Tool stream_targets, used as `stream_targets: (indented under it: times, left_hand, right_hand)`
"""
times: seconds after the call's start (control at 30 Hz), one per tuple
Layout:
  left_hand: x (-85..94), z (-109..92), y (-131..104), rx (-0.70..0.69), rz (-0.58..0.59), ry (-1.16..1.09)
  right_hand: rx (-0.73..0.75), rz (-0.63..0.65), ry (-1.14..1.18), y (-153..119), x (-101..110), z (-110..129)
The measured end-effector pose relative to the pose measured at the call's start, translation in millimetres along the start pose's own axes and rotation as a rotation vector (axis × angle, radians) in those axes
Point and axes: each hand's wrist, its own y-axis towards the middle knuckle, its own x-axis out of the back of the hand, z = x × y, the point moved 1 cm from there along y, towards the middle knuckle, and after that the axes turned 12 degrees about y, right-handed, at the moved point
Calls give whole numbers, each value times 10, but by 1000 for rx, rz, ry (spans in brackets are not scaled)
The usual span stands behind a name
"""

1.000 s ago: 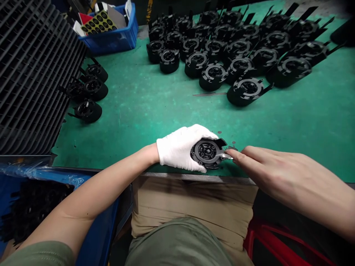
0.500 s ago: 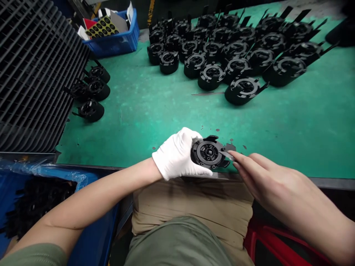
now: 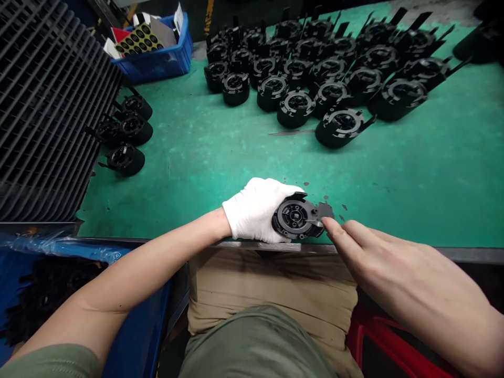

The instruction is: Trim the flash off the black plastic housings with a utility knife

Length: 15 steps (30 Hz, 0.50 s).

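My left hand [image 3: 255, 210], in a white glove, is closed round the left side of a black round plastic part [image 3: 293, 216]. The part lies near the table's front edge with its ringed, hollow face upward, and a flat tab [image 3: 325, 211] shows at its right. Bare, my right hand [image 3: 374, 252] pinches a thin metal blade [image 3: 314, 222]. The blade's tip lies over the right side of the part's ring; its handle end is hidden in the fingers.
Many similar black parts [image 3: 340, 126] stand across the back of the green table [image 3: 205, 173]. Several more [image 3: 126, 159] are at the left beside a stack of dark grids [image 3: 47, 105]. A blue bin [image 3: 157, 63] is behind; a larger blue crate [image 3: 134, 336] holds black parts lower left.
My left hand has shifted its grip, its thumb and fingers now closer round the part. The blade has tilted flatter over the ring, and the view has moved slightly.
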Motion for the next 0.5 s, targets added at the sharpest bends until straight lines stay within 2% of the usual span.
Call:
stream_targets:
  times: [0.23,0.5]
  left_hand:
    - [30,-7,32,-9,-1,-17]
    - [-28,16,-24,5,-16,46]
  right_hand:
    - [28,35,43,52,78,-131]
    - [-59,62,87,-9,30,-112]
